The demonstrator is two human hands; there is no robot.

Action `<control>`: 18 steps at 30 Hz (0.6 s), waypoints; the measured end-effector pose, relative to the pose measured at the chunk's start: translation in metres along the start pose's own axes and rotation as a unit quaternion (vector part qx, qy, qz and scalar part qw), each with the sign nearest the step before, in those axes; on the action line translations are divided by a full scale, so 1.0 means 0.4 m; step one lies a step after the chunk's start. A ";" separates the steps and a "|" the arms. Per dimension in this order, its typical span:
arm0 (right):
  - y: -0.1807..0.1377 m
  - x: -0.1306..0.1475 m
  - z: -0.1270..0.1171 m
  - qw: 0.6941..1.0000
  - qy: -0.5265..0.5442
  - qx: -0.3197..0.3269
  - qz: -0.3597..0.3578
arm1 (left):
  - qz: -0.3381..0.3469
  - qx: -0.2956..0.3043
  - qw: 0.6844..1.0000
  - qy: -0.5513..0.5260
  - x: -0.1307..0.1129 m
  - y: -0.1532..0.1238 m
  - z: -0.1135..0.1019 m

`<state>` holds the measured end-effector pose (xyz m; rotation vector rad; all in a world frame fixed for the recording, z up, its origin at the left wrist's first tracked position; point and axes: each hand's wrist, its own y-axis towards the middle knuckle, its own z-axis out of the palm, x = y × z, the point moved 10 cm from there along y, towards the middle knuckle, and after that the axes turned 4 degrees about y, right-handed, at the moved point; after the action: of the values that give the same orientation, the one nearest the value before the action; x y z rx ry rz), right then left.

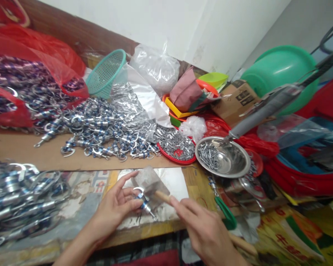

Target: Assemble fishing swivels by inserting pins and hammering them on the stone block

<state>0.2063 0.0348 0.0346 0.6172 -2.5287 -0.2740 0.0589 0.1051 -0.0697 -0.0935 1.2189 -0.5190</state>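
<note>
My left hand [119,201] pinches a small silver-and-blue metal fitting [145,205] with a curved hook at one end and a ring at the other. My right hand [202,225] is closed around the wooden handle [163,197] of what looks like a hammer, its head blurred and hard to make out. The handle's near end sticks out below the hand. A grey metal block [150,179] stands on a white sheet [176,181] just beyond the fitting. Whether the fitting touches the block, I cannot tell.
Similar fittings lie in a pile [100,122] at the back and another [19,199] at left. A red tray [180,161] holds small metal pieces. Beside it, a steel bowl [240,162] contains pins. A grey tool arm [269,109] slants above the bowl.
</note>
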 end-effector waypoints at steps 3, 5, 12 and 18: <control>-0.006 -0.001 0.020 1.000 -0.021 0.013 -0.001 | -0.005 -0.007 1.000 0.005 -0.001 -0.001 -0.002; -0.012 0.006 0.006 0.999 -0.024 -0.022 -0.013 | -0.007 -0.007 1.000 0.003 -0.001 -0.002 -0.001; 0.016 -0.147 0.045 0.985 0.104 -0.042 0.130 | -0.011 0.003 0.999 0.048 -0.007 0.000 0.002; 0.141 -0.277 0.115 0.985 0.046 0.031 0.161 | 0.118 -0.011 0.953 0.278 -0.082 -0.003 0.000</control>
<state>0.2454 0.1406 -0.0354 0.2293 -2.5049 -0.0473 0.0506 0.1180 -0.0408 0.1920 1.7603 -0.3273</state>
